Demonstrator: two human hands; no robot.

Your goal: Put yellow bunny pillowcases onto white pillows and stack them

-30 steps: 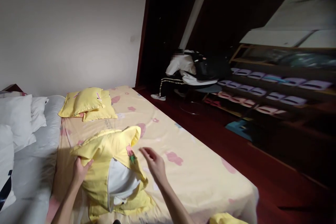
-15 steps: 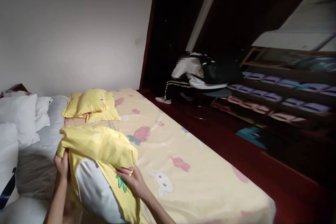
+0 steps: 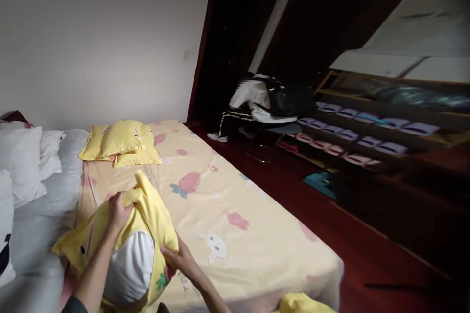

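A yellow pillowcase (image 3: 156, 210) with a green leaf print lies partly around a white pillow (image 3: 132, 266) at the near side of the bed. The pillow bulges out of the case's opening towards me. My left hand (image 3: 119, 212) grips the cloth at the upper left of the opening, fingers curled into it. On the right side, my right hand (image 3: 179, 257) pinches the edge of the same case, thumb on top and the other fingers hidden behind the fabric.
Yellow pillows (image 3: 123, 142) are stacked farther up the patterned bed (image 3: 220, 205). White pillows (image 3: 22, 161) lie on grey bedding (image 3: 69, 181) at left. Another yellow cloth (image 3: 304, 303) is at the bottom edge. Beyond the bed, a person (image 3: 253, 95) sits near a slipper rack (image 3: 367, 127).
My left hand has risen and moved right along the case, and its cloth has been turned and bunched upward. The right hand has shifted slightly down and left. The view has swung a little right.
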